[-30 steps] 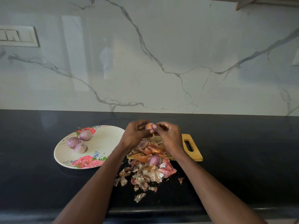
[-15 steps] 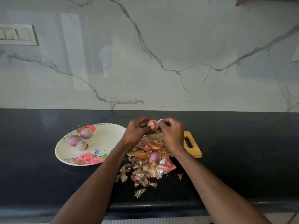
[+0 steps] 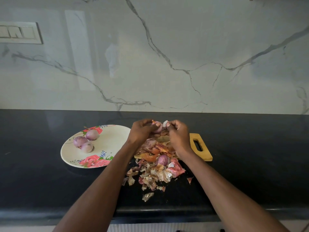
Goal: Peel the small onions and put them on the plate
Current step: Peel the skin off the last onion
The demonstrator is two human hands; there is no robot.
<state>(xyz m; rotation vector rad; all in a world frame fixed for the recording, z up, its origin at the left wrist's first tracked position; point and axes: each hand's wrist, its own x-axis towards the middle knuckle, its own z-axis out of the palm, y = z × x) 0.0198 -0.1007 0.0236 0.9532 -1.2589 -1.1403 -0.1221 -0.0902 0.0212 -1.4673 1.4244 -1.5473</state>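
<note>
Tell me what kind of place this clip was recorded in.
Most likely a home kitchen: a dark stone counter against a marble-look wall, with a floral plate of peeled onions, a wooden cutting board and a pile of onion skins.

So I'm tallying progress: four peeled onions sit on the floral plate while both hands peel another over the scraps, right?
Not quite: the head view shows three peeled onions on the floral plate, not four. The left hand and right hand do peel another onion over the scraps.
</note>
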